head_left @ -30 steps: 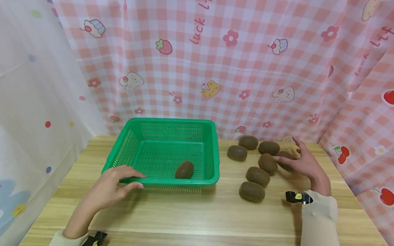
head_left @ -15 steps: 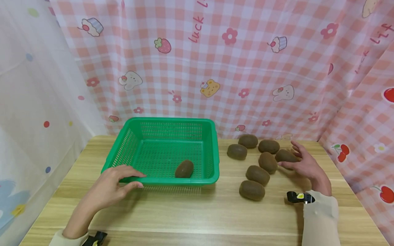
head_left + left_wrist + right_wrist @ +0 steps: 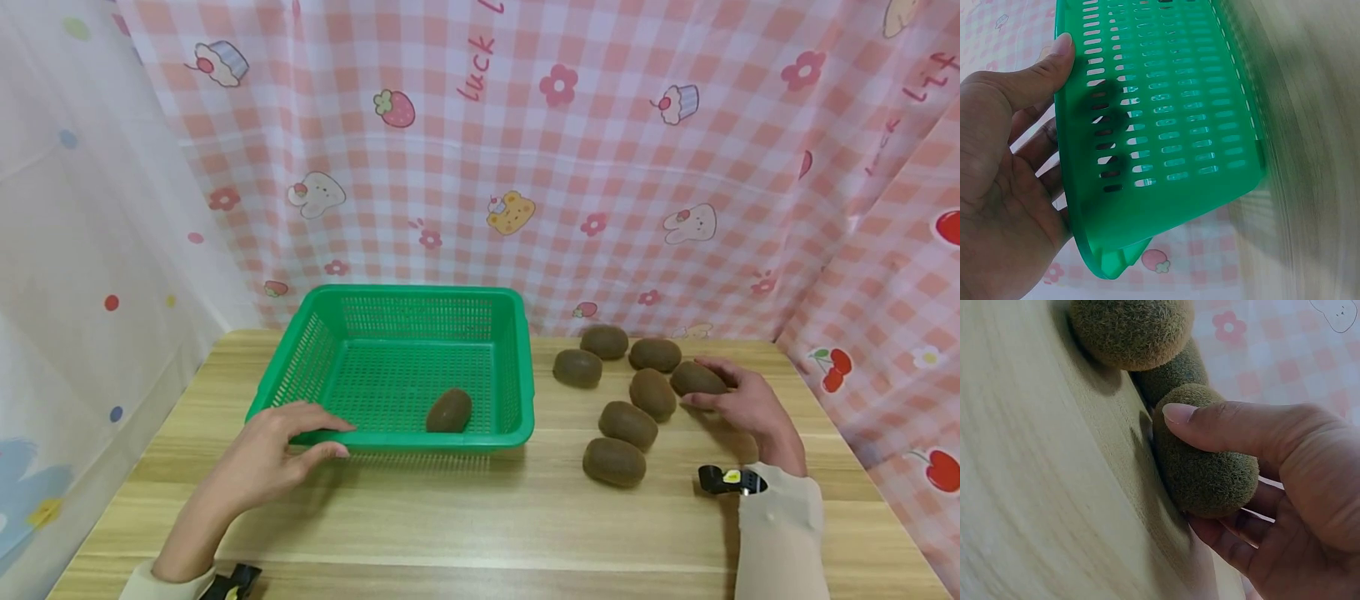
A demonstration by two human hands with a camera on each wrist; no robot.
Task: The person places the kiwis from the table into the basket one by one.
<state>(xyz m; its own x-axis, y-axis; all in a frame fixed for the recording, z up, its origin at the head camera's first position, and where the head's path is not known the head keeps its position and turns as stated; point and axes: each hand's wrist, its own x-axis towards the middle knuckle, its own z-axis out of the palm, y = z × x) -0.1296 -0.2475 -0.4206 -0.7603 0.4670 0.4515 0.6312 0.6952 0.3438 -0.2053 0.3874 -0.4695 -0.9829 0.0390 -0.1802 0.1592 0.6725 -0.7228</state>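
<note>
Right hand (image 3: 750, 410): thumb and fingers pinching one brown, fuzzy, oval kiwifruit (image 3: 693, 377). Six matching kiwifruit (image 3: 652, 395): beyond those fingertips, on pale wooden table (image 3: 480, 533). Left hand (image 3: 273, 454): thumb and fingers straddling rim of green, rectangular, perforated plastic basket (image 3: 427, 440); single kiwifruit (image 3: 450, 411) inside, rightward of fingertips. Step, judged: grasping; next calls for lifting clear.

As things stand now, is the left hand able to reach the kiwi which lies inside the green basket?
Probably yes: the green basket is open on top and nothing covers the kiwi inside. But the left hand holds the near rim, so it would likely need to let go first.
</note>
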